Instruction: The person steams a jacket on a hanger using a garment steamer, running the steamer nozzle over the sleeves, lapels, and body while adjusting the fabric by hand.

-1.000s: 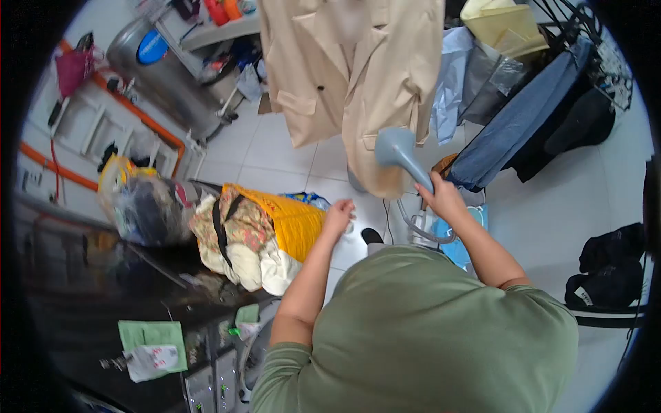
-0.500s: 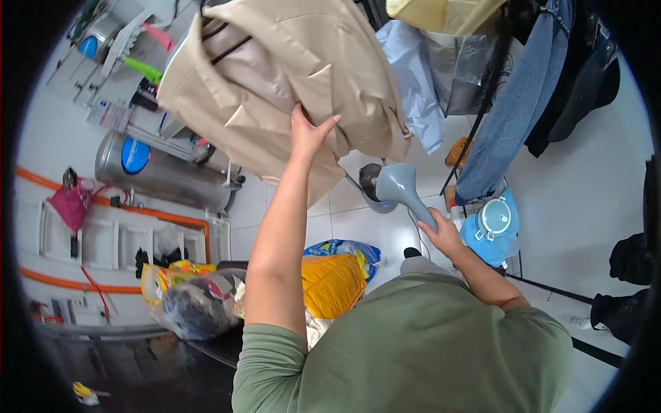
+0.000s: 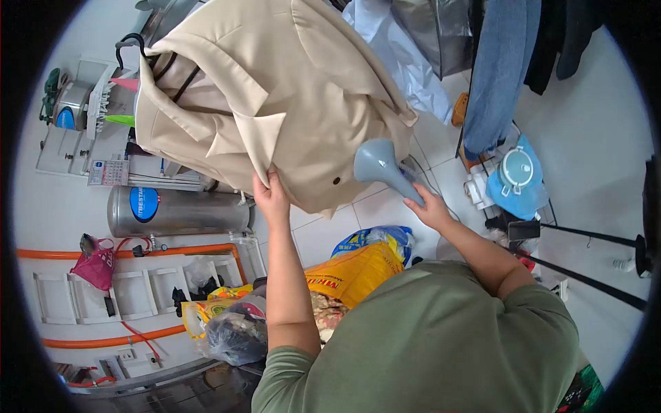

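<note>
A beige jacket [image 3: 323,103] hangs on a black hanger [image 3: 131,47] in the upper middle of the view. My left hand [image 3: 273,198] pinches the front edge of the jacket below its lapel. In my right hand [image 3: 430,206] is the handle of a blue-grey garment steamer head [image 3: 376,162]. The steamer's wide face lies against or just in front of the jacket's lower part, near a dark button [image 3: 337,181]. Its hose is partly visible behind my right hand.
Jeans [image 3: 501,76] and dark clothes hang at the upper right. A teal-lidded container [image 3: 516,169] stands below them. Yellow and blue bags [image 3: 358,272] lie on the floor before me. At left are a steel tank [image 3: 179,211], orange pipe and white ladder [image 3: 131,292].
My left hand has moved down and left from the jacket's middle to its front edge. The steamer head has moved up and left onto or near the jacket, which now appears more spread out.
</note>
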Tool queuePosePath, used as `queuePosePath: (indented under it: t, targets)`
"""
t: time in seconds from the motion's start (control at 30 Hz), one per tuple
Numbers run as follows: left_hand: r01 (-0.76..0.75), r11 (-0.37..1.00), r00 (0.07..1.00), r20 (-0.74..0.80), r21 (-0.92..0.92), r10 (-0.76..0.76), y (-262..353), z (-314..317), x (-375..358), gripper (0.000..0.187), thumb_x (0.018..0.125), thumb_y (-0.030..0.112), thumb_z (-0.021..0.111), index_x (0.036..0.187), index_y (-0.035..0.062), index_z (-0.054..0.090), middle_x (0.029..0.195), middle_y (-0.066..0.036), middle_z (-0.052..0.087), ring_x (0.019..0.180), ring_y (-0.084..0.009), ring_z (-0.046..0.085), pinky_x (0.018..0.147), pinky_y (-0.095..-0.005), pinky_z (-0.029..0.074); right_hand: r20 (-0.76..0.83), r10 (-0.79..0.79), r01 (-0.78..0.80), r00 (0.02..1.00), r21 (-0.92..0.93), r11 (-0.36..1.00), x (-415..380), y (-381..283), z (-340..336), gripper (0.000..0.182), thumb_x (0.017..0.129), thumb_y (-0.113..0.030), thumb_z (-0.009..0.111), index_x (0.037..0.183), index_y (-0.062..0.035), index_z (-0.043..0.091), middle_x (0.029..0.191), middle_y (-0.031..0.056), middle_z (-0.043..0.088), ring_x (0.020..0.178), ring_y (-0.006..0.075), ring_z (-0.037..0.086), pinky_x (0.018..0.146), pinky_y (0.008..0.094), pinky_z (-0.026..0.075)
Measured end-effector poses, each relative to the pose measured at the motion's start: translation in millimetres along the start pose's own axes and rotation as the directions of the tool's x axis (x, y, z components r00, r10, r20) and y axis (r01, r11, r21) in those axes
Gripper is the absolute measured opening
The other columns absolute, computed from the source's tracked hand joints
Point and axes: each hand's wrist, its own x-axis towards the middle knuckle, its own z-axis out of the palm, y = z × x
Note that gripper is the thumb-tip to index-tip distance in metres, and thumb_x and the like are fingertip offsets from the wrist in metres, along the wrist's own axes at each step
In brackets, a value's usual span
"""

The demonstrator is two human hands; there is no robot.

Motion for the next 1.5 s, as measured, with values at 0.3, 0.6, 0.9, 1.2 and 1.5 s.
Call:
queuePosePath:
  t: [0.3, 0.6, 0.9, 1.2, 1.5]
  targets:
    - [-0.075, 0.976, 0.993, -0.069, 0.205, 0.091, 56.7, -45.8, -30.1, 0.02, 0.105, 0.018, 0.055, 0.095, 0.0009, 0.055, 0.083, 0.0, 0.054, 0.078, -0.0071, 0.046, 0.071, -0.022, 0.042, -0.002, -0.182, 0.179, 0.983, 0.189, 0.966, 21.9, -36.7, 66.2, 0.054, 0.091, -0.043, 0.069, 0.129, -0.0049, 0.058, 0.106, 0.0228, 0.07, 0.097, 0.0403, 0.069, 0.08, 0.0442, 0.055]
    - [-0.179, 0.973, 0.976, -0.1, 0.147, 0.194, 98.7, -84.5, -32.7, 0.014, 0.105, 0.013, 0.052, 0.099, 0.0008, 0.056, 0.088, 0.001, 0.055, 0.081, -0.0067, 0.047, 0.074, -0.0215, 0.042, -0.077, -0.085, 0.102, 0.993, 0.247, 0.964, 61.5, -94.4, 93.8, 0.057, 0.089, -0.049, 0.07, 0.126, -0.0059, 0.062, 0.102, 0.0229, 0.071, 0.09, 0.0388, 0.071, 0.078, 0.0424, 0.055]
    - [-0.152, 0.979, 0.976, -0.135, 0.132, 0.17, 110.7, -94.4, -25.8, 0.016, 0.106, 0.015, 0.052, 0.1, 0.0011, 0.056, 0.089, 0.001, 0.054, 0.083, -0.0063, 0.046, 0.075, -0.0211, 0.041, -0.013, -0.17, 0.168, 0.985, 0.242, 0.956, 62.1, -79.2, 107.4, 0.051, 0.09, -0.046, 0.069, 0.123, -0.0083, 0.063, 0.091, 0.0207, 0.071, 0.084, 0.0386, 0.07, 0.073, 0.0426, 0.054]
    - [-0.134, 0.978, 0.983, -0.107, 0.158, 0.152, 114.4, -82.6, -30.6, 0.021, 0.106, 0.02, 0.053, 0.096, 0.002, 0.056, 0.087, 0.001, 0.055, 0.082, -0.0058, 0.045, 0.075, -0.0209, 0.041, -0.035, -0.2, 0.198, 0.979, 0.377, 0.905, 57.1, -112.8, 125.0, 0.046, 0.09, -0.044, 0.07, 0.117, -0.0075, 0.064, 0.087, 0.0188, 0.071, 0.079, 0.0352, 0.071, 0.071, 0.0413, 0.054]
    - [-0.149, 0.973, 0.983, -0.08, 0.177, 0.165, 106.6, -80.7, -32.8, 0.021, 0.107, 0.02, 0.05, 0.1, 0.0021, 0.057, 0.088, 0.001, 0.059, 0.08, -0.0055, 0.05, 0.072, -0.0224, 0.044, 0.139, 0.158, -0.209, 0.978, 0.548, 0.81, 61.5, -109.2, 124.9, 0.045, 0.093, -0.044, 0.068, 0.117, -0.0064, 0.063, 0.08, 0.0129, 0.068, 0.068, 0.027, 0.067, 0.065, 0.0388, 0.053]
